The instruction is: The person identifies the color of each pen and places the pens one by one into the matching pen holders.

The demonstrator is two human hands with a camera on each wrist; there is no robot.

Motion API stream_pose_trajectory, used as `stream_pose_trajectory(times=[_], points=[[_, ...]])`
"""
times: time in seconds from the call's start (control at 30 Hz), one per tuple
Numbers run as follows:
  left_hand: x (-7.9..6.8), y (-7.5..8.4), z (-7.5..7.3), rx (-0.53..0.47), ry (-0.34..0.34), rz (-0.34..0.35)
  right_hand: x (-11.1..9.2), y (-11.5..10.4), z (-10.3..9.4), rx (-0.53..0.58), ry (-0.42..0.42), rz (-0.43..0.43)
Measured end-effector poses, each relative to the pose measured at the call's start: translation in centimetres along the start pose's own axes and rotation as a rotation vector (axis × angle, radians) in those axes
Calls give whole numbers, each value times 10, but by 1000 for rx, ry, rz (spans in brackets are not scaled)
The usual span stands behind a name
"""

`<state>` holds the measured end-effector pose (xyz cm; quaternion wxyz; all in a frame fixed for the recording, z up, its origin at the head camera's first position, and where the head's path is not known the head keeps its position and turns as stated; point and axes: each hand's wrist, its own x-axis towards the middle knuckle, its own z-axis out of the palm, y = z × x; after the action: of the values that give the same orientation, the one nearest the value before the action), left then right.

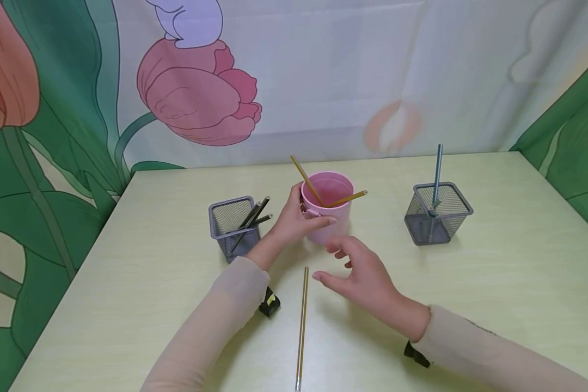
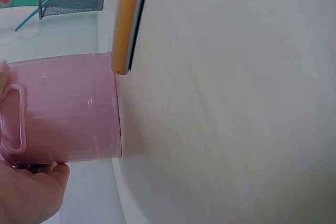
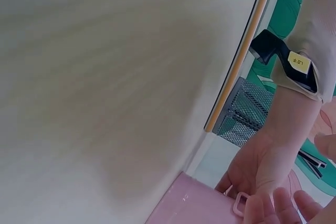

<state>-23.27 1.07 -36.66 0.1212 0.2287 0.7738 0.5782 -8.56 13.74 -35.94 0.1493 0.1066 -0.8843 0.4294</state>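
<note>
My left hand (image 1: 293,220) grips a pink cup (image 1: 340,219) by its side, the thumb across the front near the small handle (image 2: 22,119) and the fingers behind. Two gold sticks (image 1: 304,177) lean out of the cup, one to the left and one to the right. The cup stands upright on the table. My right hand (image 1: 365,275) hovers in front of the cup, fingers loosely bent and thumb apart, holding nothing. Just left of its thumb, a long gold stick (image 1: 302,329) lies on the table, pointing toward the cup.
Left of the cup stands a grey mesh holder (image 1: 220,231) with several black sticks (image 1: 250,216). At the right, another mesh holder (image 1: 433,231) contains a blue stick (image 1: 438,171). A printed curtain (image 1: 313,81) hangs behind the table's far edge.
</note>
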Motion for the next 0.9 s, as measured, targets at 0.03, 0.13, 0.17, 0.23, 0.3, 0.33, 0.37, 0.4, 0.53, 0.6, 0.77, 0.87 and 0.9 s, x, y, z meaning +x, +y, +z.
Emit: stream_pose_trajectory(times=[0.03, 0.13, 0.17, 0.23, 0.3, 0.33, 0.37, 0.4, 0.53, 0.6, 0.77, 0.87, 0.9], points=[[0, 0, 0, -1, 0, 0, 0, 0, 1, -6, -11, 11], [0, -1, 0, -4, -3, -1, 0, -1, 2, -27, -48, 50], [1, -1, 0, -7, -5, 0, 0, -1, 3, -34, -60, 63], [1, -1, -1, -11, -8, 1, 0, -2, 3, -47, -83, 90], [1, -2, -1, -12, -9, 2, 1, -3, 4, -56, -103, 113], [1, -2, -1, -12, -8, 2, 1, -4, 5, -60, -111, 123], [1, -2, -1, -12, -6, 1, 1, -4, 5, -66, -117, 129], [1, -2, -1, -9, -4, 0, 1, -4, 6, -68, -123, 131], [1, -3, 0, -2, 5, -2, 1, -4, 9, -80, -143, 134], [2, -3, 0, -1, 7, -3, 1, -4, 10, -81, -153, 133], [2, -4, 0, -4, 6, -2, 1, -4, 14, -82, -184, 150], [2, -4, 0, -4, 5, -2, 1, -5, 16, -86, -198, 157], [2, -4, 0, -1, 4, -3, 1, -5, 17, -89, -201, 156]])
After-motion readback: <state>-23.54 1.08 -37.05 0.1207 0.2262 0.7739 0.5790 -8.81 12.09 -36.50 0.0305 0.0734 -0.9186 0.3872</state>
